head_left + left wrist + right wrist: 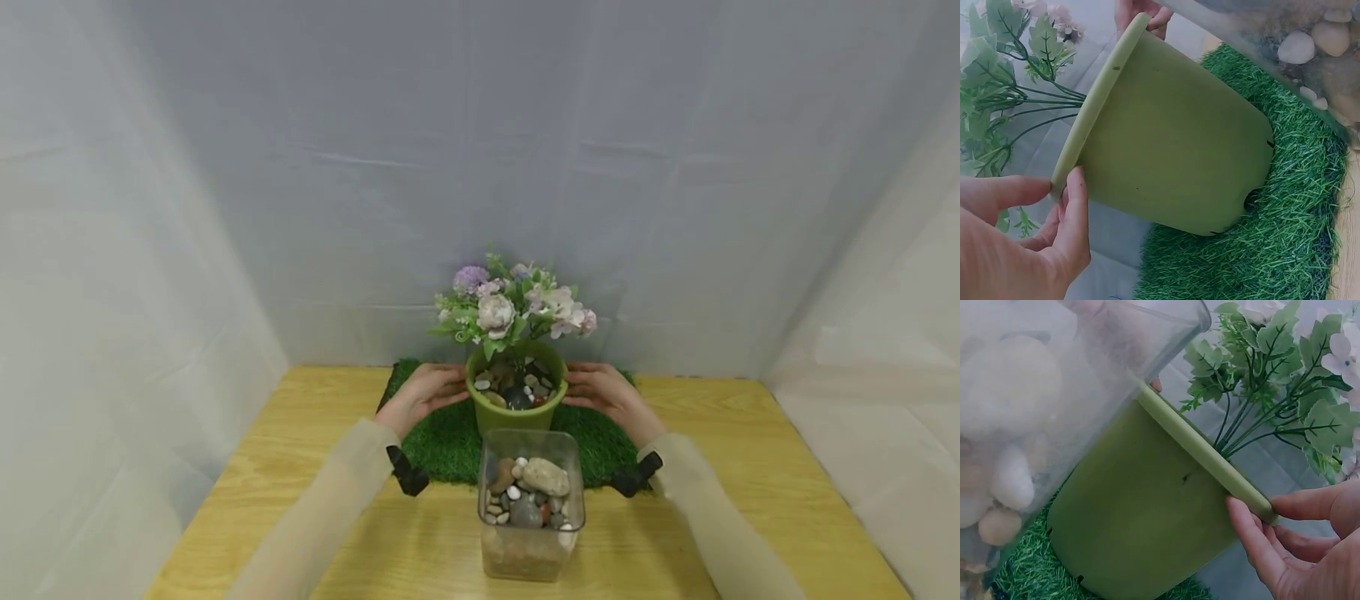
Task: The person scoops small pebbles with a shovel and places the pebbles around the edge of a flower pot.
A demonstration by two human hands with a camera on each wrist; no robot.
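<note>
A green flower pot [516,421] stands on a patch of artificial grass, with stones inside and a bunch of artificial flowers [517,308] rising from it. My left hand [427,393] pinches the pot's rim on the left, thumb on top and fingers below the lip, as the left wrist view shows. On the opposite side my right hand [609,398] pinches the rim in the same way; in the right wrist view its thumb and fingers [1254,540] close on the lip. The pot's base sits on the grass.
A clear plastic container [531,554] full of pebbles and larger stones stands just in front of the pot. The artificial grass mat [442,442] lies on a wooden table [262,467]. Pale sheeting [375,167] hangs behind and at both sides.
</note>
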